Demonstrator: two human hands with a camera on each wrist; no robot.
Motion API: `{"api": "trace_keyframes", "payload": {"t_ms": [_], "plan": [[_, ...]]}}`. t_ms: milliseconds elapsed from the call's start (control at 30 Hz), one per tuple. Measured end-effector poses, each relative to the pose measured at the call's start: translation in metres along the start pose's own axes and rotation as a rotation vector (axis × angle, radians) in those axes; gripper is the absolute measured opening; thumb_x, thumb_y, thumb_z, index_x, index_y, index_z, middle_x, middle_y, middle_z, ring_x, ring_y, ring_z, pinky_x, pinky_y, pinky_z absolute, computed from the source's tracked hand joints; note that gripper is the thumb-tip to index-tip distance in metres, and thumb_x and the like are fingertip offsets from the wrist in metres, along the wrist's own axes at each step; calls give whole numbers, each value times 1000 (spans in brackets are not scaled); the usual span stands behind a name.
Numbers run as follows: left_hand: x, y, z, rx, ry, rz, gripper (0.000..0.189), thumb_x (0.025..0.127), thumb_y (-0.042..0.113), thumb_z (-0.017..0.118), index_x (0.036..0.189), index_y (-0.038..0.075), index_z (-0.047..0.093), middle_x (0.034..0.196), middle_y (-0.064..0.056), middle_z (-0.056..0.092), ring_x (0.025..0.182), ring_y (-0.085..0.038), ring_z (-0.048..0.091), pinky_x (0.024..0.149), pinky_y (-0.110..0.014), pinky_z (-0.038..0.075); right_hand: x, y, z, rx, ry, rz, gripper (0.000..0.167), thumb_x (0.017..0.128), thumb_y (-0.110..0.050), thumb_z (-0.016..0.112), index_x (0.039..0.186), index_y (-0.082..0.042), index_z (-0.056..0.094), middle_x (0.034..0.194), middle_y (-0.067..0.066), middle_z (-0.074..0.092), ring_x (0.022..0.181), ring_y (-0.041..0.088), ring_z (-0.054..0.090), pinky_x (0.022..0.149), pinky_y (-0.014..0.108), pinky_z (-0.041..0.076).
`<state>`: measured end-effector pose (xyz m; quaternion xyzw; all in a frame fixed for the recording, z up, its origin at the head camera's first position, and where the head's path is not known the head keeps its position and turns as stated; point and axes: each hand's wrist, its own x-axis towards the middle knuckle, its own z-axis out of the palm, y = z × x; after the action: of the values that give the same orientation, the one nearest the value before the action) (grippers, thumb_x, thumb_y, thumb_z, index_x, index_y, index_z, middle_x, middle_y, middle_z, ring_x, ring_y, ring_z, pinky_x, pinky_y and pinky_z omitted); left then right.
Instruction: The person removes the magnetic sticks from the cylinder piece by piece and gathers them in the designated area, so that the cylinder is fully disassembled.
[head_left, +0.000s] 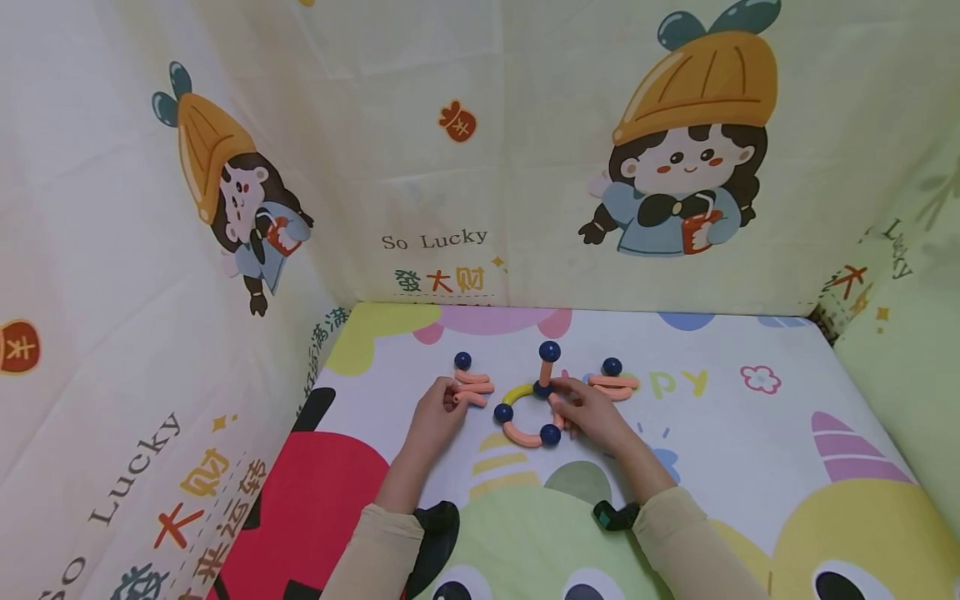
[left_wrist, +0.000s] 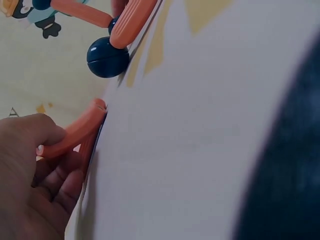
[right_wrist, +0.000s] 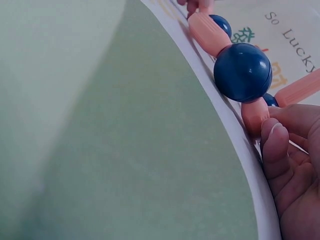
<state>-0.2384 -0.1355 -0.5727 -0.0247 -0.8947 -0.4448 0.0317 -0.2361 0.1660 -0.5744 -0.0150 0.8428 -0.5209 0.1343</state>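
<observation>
My left hand (head_left: pixel 435 417) pinches one end of a curved orange rod (left_wrist: pixel 75 132) between thumb and fingers, beside the left pile. Another orange rod shows right behind it in the left wrist view. In the middle of the table lies a ring of curved rods joined by dark blue balls (head_left: pixel 503 413). One of its rods is yellow (head_left: pixel 517 392); the front one is orange (head_left: pixel 522 437). From the ring's far ball a straight orange stick (head_left: pixel 546 372) rises, topped by another blue ball (head_left: pixel 550 351). My right hand (head_left: pixel 597 414) pinches the ring's right-hand orange rod (right_wrist: pixel 254 119).
Left of the ring, a loose blue ball (head_left: pixel 462 360) sits behind orange rods (head_left: pixel 476 387). To the right, another blue ball (head_left: pixel 612 367) and orange rods (head_left: pixel 617 393) lie beyond my right hand. Printed cloth walls (head_left: pixel 435 192) enclose the cartoon-covered table (head_left: pixel 712 433) at the back and sides.
</observation>
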Motion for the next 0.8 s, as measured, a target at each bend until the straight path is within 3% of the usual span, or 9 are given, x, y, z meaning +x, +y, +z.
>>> {"api": "trace_keyframes", "payload": {"t_ms": [167,333,800], "plan": [[1,-5,0,72,-15,-15,22,94,32,68,109,17,61,99,0,63,87,-17,55,79,-32,50,0,0,0,3,-2,13,48,96,-36,65,141,-30,53,103,7,66,61,22,59,59,33,52],[4,-8,1,128,-29,-17,23,94,27,68,113,15,62,98,1,62,86,-17,54,78,-31,49,1,1,0,6,-6,8,48,96,-35,65,142,-29,53,97,8,65,60,22,59,58,33,52],[13,-8,-3,155,-35,-4,26,94,25,69,113,9,64,108,-4,64,90,-19,56,81,-34,50,0,-1,-1,12,-1,12,49,96,-35,65,143,-28,52,95,8,66,61,22,59,58,33,52]]}}
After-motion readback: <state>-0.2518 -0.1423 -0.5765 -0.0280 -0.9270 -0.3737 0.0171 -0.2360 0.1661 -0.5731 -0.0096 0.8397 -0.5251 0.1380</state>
